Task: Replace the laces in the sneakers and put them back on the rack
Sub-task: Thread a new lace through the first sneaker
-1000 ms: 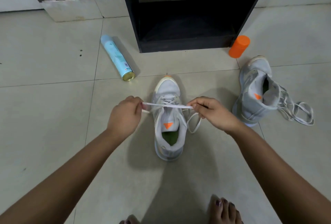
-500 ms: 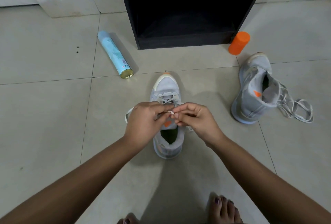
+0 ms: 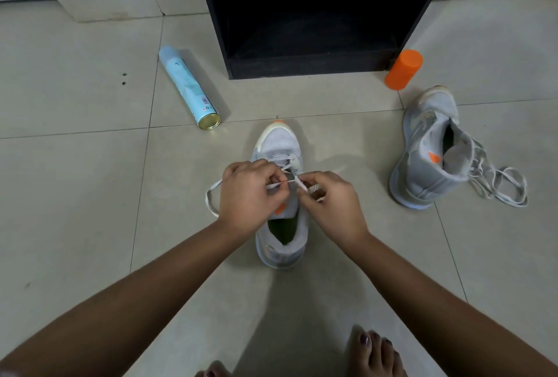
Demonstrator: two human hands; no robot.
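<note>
A grey sneaker (image 3: 279, 147) with an orange tongue tab stands on the floor in front of me, toe pointing away. Its white lace (image 3: 213, 195) loops out to the left of the shoe. My left hand (image 3: 249, 195) and my right hand (image 3: 330, 204) are close together over the tongue, each pinching a strand of that lace. A second grey sneaker (image 3: 428, 150) lies tipped on its side to the right, with its lace (image 3: 501, 186) trailing loose on the tiles. The black shoe rack (image 3: 308, 59) stands beyond, its bottom shelf bare.
A light blue spray can (image 3: 188, 87) lies on the floor to the left of the rack. An orange cap (image 3: 403, 70) sits at the rack's right front corner. My bare toes (image 3: 374, 352) show at the bottom edge. The floor is beige tile.
A second ago my hands held the lace stretched wide across the shoe. They came together over the tongue and are now working the strands there, a little apart again.
</note>
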